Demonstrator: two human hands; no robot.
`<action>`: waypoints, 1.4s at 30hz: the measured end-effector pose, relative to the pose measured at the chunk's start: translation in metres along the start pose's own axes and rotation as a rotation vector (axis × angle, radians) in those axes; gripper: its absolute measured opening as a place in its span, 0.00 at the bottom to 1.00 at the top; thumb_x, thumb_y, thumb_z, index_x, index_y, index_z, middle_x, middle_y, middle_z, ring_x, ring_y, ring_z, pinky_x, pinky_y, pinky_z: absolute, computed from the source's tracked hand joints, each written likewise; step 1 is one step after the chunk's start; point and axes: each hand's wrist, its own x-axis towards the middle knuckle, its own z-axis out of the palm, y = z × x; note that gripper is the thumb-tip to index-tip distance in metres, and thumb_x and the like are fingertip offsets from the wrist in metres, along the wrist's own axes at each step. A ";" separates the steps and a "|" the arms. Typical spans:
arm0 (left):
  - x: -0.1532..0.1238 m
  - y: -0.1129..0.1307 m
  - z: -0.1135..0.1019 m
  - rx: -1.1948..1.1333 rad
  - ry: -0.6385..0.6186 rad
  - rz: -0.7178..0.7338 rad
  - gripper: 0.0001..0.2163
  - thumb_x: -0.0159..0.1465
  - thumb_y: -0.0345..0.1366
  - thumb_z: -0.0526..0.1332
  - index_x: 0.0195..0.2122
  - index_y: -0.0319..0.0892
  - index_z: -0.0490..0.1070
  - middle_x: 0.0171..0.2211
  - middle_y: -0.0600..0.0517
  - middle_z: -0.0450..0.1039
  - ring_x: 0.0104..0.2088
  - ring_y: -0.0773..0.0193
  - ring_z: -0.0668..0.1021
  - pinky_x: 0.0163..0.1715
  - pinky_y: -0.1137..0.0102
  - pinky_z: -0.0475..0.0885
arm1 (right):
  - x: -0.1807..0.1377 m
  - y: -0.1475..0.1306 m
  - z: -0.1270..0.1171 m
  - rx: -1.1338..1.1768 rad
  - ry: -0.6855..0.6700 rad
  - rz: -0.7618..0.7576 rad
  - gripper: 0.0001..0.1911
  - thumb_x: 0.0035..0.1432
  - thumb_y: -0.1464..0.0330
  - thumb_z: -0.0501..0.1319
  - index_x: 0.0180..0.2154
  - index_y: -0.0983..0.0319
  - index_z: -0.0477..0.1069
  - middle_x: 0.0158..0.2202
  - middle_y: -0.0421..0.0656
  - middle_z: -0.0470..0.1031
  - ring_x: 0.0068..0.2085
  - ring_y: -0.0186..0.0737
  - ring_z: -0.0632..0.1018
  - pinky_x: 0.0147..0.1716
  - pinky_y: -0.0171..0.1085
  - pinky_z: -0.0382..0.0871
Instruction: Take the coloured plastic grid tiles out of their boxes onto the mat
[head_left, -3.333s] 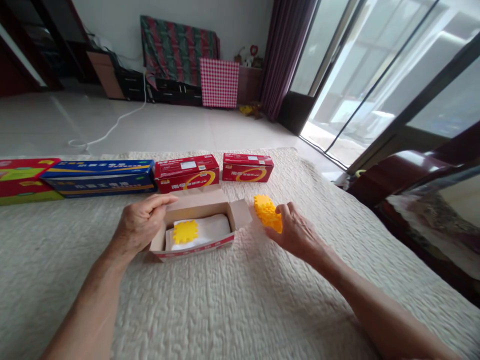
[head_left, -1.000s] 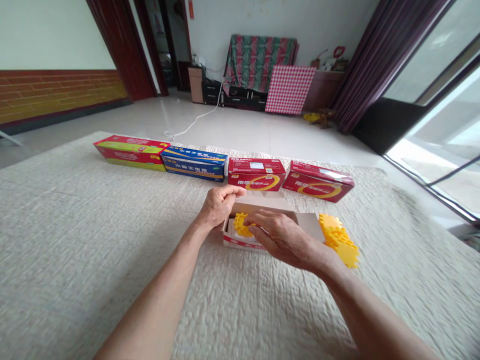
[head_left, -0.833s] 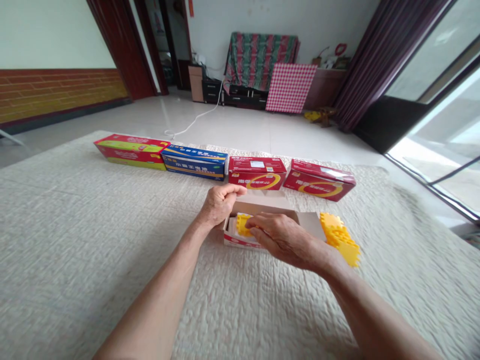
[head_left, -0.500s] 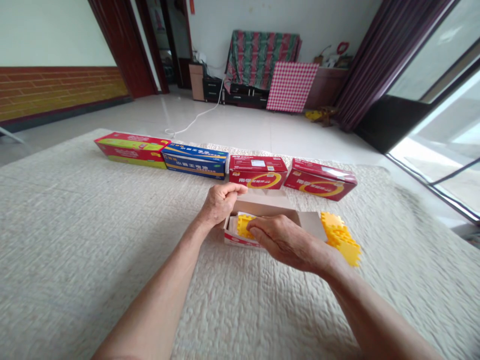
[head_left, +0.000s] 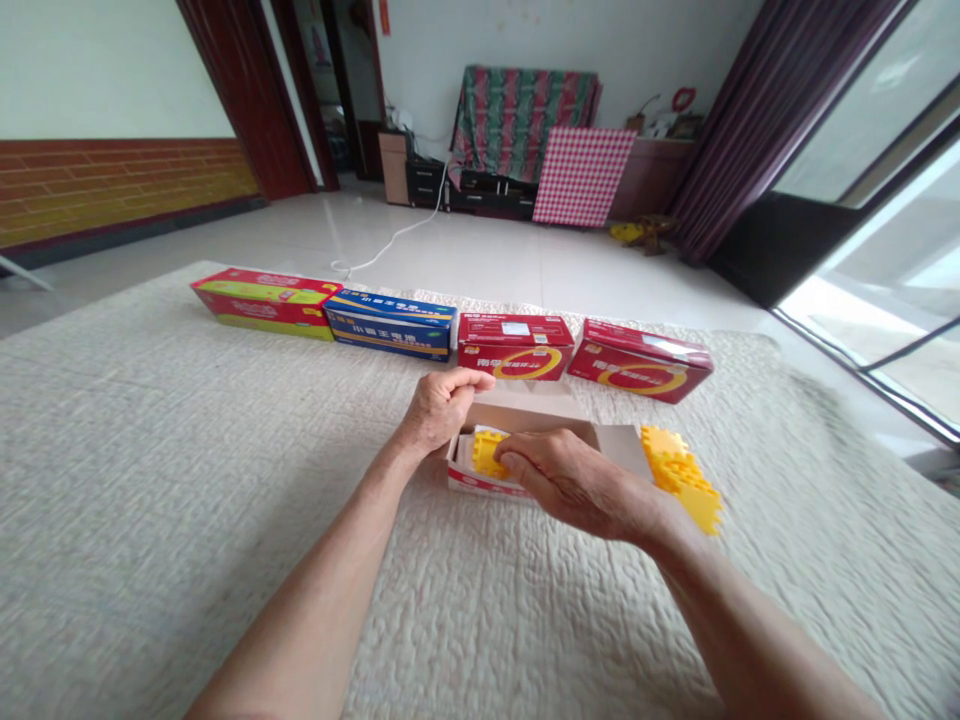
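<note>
An opened cardboard box [head_left: 480, 482], red and white outside, lies in front of me with its flaps folded out. My right hand [head_left: 559, 475] reaches over it, fingers closed on a yellow toothed plastic building block [head_left: 486, 454] inside, at the box's left end. My left hand [head_left: 442, 405] is at the far left corner, fingers closed around the edge of the raised lid flap [head_left: 517, 398]. More yellow building blocks [head_left: 681, 480] lie in a small pile on the quilt, right of the box. My right hand hides much of the box's inside.
Behind stands a row of closed boxes: a red and green box [head_left: 266, 303], a blue box [head_left: 390, 327] and two red boxes [head_left: 514, 350]. All rest on a pale quilted cover [head_left: 225, 480]. Beyond its far edge, a white cable [head_left: 397, 235] runs across the tiled floor.
Almost nothing differs. The yellow block in my right hand has shifted very slightly left within the box; my left hand stays in place.
</note>
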 end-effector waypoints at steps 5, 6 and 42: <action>0.000 -0.002 0.000 -0.003 0.004 0.006 0.13 0.59 0.27 0.54 0.36 0.42 0.79 0.35 0.52 0.82 0.37 0.65 0.81 0.41 0.70 0.76 | 0.001 0.001 0.002 -0.014 0.018 0.001 0.14 0.68 0.69 0.45 0.29 0.60 0.61 0.26 0.41 0.71 0.25 0.31 0.68 0.25 0.36 0.56; 0.000 -0.002 0.000 -0.001 0.001 0.006 0.13 0.59 0.27 0.54 0.36 0.42 0.79 0.35 0.52 0.82 0.37 0.65 0.81 0.41 0.70 0.76 | 0.001 0.000 0.003 -0.011 0.022 0.008 0.15 0.68 0.68 0.45 0.29 0.60 0.61 0.26 0.40 0.71 0.24 0.31 0.68 0.25 0.36 0.56; -0.001 -0.005 -0.011 0.133 -0.025 -0.104 0.09 0.59 0.36 0.58 0.36 0.50 0.79 0.38 0.57 0.81 0.42 0.61 0.81 0.46 0.69 0.75 | -0.152 0.094 0.017 -0.444 0.369 0.465 0.22 0.52 0.65 0.65 0.49 0.62 0.67 0.47 0.52 0.69 0.42 0.47 0.73 0.42 0.48 0.69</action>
